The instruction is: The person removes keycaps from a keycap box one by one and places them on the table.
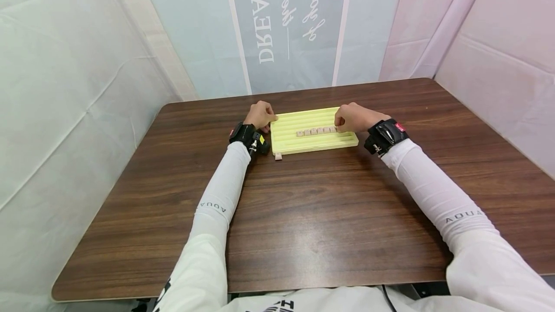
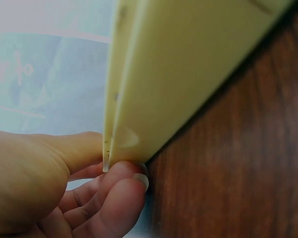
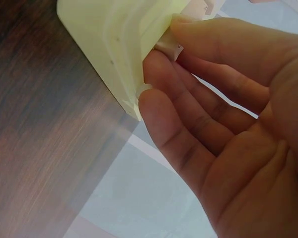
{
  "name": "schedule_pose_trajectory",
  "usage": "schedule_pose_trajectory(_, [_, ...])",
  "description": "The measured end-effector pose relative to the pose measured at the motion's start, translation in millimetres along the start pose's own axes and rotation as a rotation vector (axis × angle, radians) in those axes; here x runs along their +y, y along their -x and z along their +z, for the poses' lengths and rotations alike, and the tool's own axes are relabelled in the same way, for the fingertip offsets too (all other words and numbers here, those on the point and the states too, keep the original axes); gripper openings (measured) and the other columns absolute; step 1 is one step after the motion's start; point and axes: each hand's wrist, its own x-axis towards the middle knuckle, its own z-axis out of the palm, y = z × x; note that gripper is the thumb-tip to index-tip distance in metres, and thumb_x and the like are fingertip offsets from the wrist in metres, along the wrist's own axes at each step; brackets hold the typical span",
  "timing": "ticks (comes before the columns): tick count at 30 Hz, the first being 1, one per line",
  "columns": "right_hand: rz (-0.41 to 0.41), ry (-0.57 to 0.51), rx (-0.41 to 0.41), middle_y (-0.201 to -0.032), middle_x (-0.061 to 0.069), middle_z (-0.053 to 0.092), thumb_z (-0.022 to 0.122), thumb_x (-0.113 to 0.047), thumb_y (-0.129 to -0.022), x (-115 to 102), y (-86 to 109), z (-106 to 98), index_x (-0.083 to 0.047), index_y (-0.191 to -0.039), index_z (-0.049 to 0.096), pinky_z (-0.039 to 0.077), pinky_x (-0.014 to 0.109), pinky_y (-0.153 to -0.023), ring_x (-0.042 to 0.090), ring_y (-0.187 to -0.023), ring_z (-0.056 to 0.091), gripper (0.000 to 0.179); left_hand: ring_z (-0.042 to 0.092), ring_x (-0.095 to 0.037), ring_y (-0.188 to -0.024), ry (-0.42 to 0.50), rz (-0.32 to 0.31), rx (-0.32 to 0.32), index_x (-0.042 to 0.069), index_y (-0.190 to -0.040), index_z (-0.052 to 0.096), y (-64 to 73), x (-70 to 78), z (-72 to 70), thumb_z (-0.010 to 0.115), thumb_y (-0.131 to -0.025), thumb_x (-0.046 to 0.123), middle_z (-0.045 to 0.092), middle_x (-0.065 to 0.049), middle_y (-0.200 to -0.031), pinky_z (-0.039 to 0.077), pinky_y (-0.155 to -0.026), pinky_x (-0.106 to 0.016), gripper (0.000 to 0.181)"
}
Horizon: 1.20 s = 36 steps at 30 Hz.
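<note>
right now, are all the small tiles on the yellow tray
No, one tile sits outside the yellow tray, by its near left corner.

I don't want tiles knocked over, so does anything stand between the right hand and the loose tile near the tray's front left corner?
Yes: the yellow tray lies between the right hand and the loose tile, with the row of tiles on it near the direct path. Nothing else visible intervenes.

Before me lies a pale-yellow grooved tile rack (image 1: 303,118), its left end gripped by my left hand (image 1: 260,115). Beige marked tiles (image 1: 313,131) line one groove; my right hand (image 1: 357,117) pinches an end tile (image 3: 170,45). A loose tile (image 1: 278,156) sits beside the near left corner.
</note>
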Motion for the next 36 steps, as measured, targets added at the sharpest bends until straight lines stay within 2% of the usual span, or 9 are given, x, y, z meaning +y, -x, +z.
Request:
schedule_pose_trajectory(9, [0.007,0.008,-0.008,-0.101,0.013,0.068,0.062,-0.007,-0.090,-1.4,1.2,-1.1,-0.006,-0.095,0.072,0.047,0.029,-0.066,0.019,-0.080,0.058,0.011,0.056,-0.015,-0.052,0.005,0.000,-0.002,-0.002,-0.094,0.063,0.2,-0.5,0.4,0.062,-0.095,0.015,0.060,-0.014,-0.077,0.056,-0.051,-0.029,0.016])
schedule_pose_trajectory(21, [0.013,0.038,-0.023,-0.102,0.013,0.069,0.063,-0.007,-0.091,0.7,1.3,1.2,-0.006,-0.098,0.072,0.051,0.032,-0.070,0.021,-0.086,0.061,0.012,0.057,-0.016,-0.054,-0.003,-0.010,0.007,-0.002,-0.097,0.061,6.3,3.7,3.1,0.061,-0.095,0.014,0.060,-0.015,-0.084,0.057,-0.054,-0.030,0.017])
schedule_pose_trajectory(36, [-0.002,0.037,-0.034,-0.105,0.015,0.068,0.063,-0.010,-0.092,0.5,5.0,-2.0,-0.004,-0.102,0.070,0.054,0.040,-0.079,0.026,-0.097,0.064,0.014,0.056,-0.015,-0.052,-0.002,-0.012,0.009,-0.001,-0.093,0.062,2.3,1.1,3.9,0.062,-0.094,0.014,0.060,-0.013,-0.078,0.057,-0.052,-0.029,0.015])
